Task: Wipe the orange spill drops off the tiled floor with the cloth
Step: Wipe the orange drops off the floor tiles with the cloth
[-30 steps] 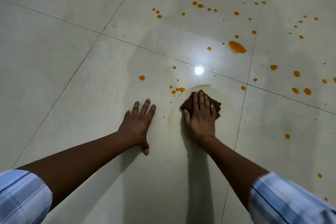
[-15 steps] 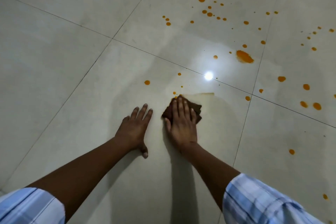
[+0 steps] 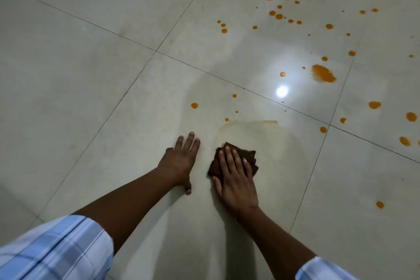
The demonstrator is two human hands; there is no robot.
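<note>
A person kneels over a pale tiled floor (image 3: 95, 98), both bare arms stretched forward. The right hand (image 3: 236, 179) lies flat, fingers together, pressing a dark brown cloth (image 3: 250, 157) onto the tile; this grip pins the cloth under the palm and does not pinch it. The left hand (image 3: 181, 161) rests just beside it, fingers spread, empty, bracing on the floor. A pale orange smear (image 3: 250, 129) marks the wiped patch directly ahead of the cloth. The nearest unwiped orange drops (image 3: 227, 119) sit just past that smear's far left rim, ahead and slightly left of the cloth, with another drop (image 3: 194, 105) further left. The dense scatter, including a large blot (image 3: 322, 73), lies well beyond, toward the far right tiles. The right hand is nearer all of these, so the next stroke likely pushes forward. Compared with half a second ago, the cloth has slid back toward the person, and the small drops near it are gone
</note>
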